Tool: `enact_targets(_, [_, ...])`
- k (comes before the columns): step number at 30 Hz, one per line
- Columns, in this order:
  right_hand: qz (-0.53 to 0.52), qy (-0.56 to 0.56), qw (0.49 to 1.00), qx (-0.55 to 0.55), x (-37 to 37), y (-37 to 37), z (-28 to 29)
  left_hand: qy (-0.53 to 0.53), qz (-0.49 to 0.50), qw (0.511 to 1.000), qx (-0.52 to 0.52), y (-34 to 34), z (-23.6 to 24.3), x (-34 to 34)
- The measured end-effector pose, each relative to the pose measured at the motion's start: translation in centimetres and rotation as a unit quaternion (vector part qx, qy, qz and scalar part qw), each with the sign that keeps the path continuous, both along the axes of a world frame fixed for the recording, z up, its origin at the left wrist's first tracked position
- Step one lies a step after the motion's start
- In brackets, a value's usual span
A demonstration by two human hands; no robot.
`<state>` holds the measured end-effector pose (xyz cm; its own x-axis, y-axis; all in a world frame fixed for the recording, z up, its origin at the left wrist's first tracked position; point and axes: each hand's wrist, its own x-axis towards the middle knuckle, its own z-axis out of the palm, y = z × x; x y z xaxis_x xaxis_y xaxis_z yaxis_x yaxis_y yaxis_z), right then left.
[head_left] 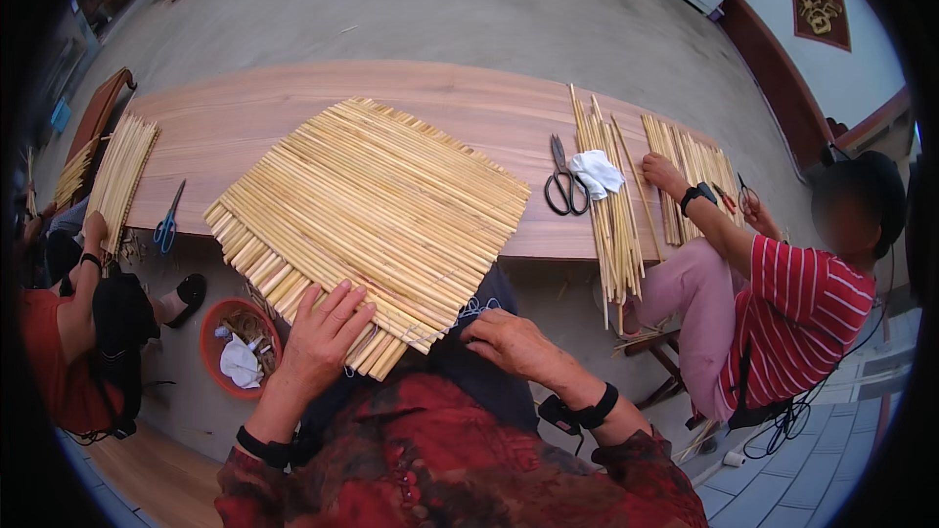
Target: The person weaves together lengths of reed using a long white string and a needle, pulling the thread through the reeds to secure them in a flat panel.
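Note:
A mat of straw-coloured reed stalks (381, 191), bound side by side, rests on the table and reaches over its front edge toward my lap. My left hand (325, 340) lies on the mat's near left corner, fingers stretched over the last stalks, which stick out unevenly there. Beside the near right corner, my right hand (514, 342) is closed, its fingers curled in at a loose pale thread (477, 308); its fingertips are partly hidden. A bit of thread also hangs at the near corner by my left hand.
Black-handled scissors (565, 181), a white cloth (597, 174) and loose stalks (616, 244) lie to the right on the wooden table (469, 88). Blue scissors (170, 220) lie left. A red basin (210, 357) stands on the floor. Co-workers sit on both sides with stalks.

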<state>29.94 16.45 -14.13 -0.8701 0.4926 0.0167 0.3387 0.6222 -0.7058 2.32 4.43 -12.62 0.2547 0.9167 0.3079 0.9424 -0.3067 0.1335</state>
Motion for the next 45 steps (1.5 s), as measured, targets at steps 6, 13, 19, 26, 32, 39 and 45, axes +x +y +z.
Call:
enact_targets(6, [-0.042, -0.028, 0.999, 0.020, 0.7, 0.5, 0.0, 0.011, 0.006, 1.000, -0.007, -0.2, 0.0, 0.0])
enact_targets(13, [-0.125, -0.043, 0.984, 0.119, 1.8, 1.5, 1.4, 0.006, 0.005, 1.000, 0.010, -0.2, -0.3, 0.1])
enact_targets(19, [-0.204, -0.019, 0.961, 0.186, 2.5, 1.3, 3.8, -0.011, 0.005, 1.000, 0.007, -0.2, 0.1, 0.3])
enact_targets(26, [-0.334, 0.115, 0.929, 0.111, 4.1, 2.2, 5.7, 0.006, 0.000, 1.000, 0.008, -0.4, 0.1, 0.3])
enact_targets(32, [-0.380, 0.233, 0.867, -0.224, 9.0, 2.7, 5.3, 0.014, -0.001, 1.000, 0.012, -0.5, -0.1, 0.2])
enact_targets(39, [-0.336, 0.428, 0.808, -0.225, 15.5, 1.6, 7.9, 0.023, 0.000, 1.000, 0.019, -0.5, 0.1, 0.2])
enact_targets(45, [-0.369, 0.500, 0.779, -0.083, 20.0, -0.4, 9.4, 0.018, -0.011, 0.999, 0.034, -0.3, 0.1, 0.3])
